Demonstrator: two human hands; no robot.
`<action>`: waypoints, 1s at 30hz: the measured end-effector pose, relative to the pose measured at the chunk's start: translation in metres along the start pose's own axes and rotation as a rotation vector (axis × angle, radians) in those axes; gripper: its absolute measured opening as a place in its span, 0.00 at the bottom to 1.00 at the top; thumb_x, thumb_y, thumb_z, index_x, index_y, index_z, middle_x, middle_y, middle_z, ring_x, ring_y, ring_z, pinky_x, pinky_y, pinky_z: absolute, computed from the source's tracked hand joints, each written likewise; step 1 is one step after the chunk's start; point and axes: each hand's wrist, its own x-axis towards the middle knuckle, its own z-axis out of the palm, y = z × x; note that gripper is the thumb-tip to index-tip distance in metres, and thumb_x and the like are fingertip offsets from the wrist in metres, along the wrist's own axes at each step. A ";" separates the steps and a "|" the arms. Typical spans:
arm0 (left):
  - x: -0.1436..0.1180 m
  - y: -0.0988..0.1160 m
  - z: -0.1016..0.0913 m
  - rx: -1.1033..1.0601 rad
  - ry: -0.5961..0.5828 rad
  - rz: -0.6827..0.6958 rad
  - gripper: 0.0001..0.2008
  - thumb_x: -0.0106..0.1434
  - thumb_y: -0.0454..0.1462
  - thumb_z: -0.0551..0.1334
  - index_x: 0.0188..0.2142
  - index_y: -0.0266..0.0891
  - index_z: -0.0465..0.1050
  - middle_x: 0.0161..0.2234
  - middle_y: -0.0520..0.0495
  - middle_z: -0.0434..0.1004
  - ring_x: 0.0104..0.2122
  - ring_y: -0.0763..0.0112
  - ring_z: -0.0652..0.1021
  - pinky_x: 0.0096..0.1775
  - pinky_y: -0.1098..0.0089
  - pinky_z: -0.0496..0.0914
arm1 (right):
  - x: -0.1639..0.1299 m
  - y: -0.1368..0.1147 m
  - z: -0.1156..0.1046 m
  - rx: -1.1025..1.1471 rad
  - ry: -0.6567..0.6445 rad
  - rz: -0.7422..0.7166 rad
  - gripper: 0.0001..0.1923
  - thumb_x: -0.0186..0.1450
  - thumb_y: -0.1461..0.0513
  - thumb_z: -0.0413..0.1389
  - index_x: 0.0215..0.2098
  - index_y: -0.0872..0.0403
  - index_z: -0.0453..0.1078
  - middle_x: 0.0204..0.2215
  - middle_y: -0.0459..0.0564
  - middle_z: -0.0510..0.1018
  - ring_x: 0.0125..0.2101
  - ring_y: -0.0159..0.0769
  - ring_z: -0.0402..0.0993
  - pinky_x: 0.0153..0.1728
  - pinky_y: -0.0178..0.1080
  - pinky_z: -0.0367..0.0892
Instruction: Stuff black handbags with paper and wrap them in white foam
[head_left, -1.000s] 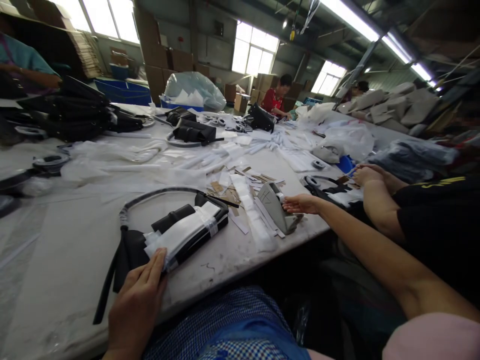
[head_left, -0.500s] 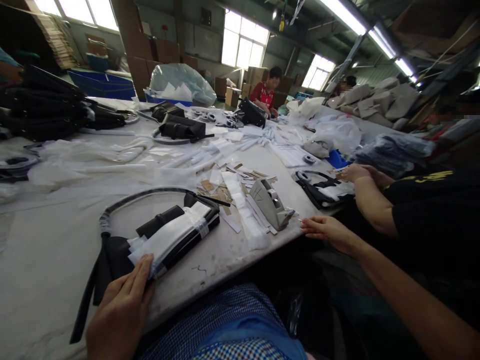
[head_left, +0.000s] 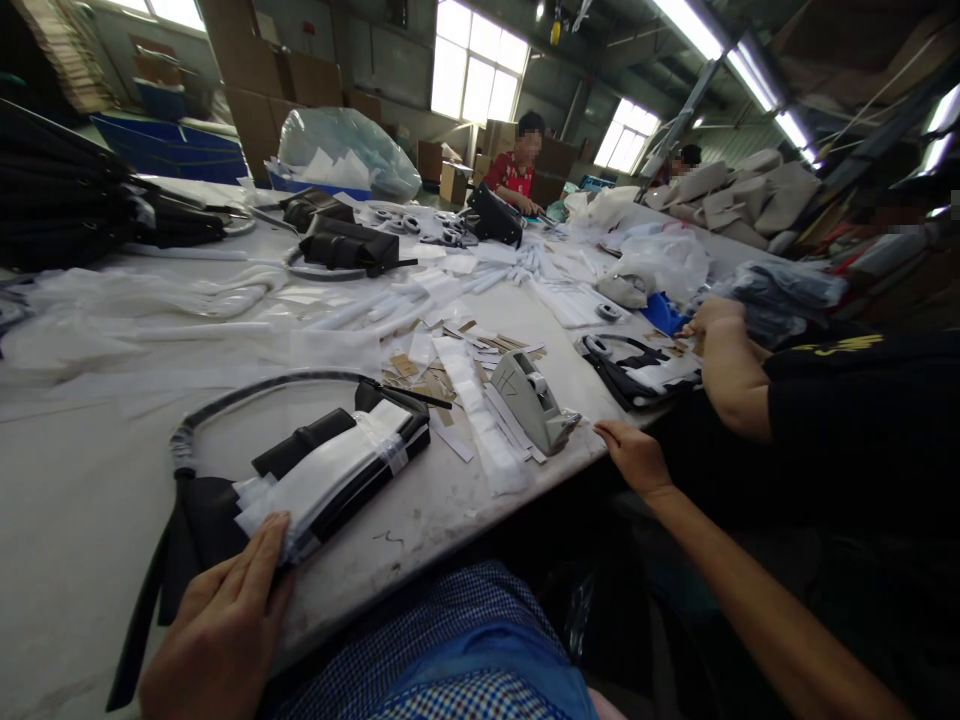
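Flatly, left hand (head_left: 214,625) presses spread fingers on the wrapped black bag (head_left: 330,470); right hand (head_left: 636,455) (loosely spread) nears the tape dispenser (head_left: 529,400).

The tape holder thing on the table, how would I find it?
Start at the near edge of the long white table, just beyond the person's right hand. There sits a grey plastic tape dispenser among white paper strips. It is the only grey wedge-shaped thing there.
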 end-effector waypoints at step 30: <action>0.004 0.018 -0.002 -0.154 0.046 -0.294 0.30 0.64 0.26 0.59 0.65 0.36 0.58 0.52 0.45 0.77 0.48 0.65 0.75 0.52 0.65 0.74 | -0.002 -0.432 0.271 -0.326 -1.411 -1.654 0.02 0.59 0.62 0.64 0.31 0.51 0.79 0.26 0.42 0.80 0.25 0.30 0.69 0.27 0.33 0.56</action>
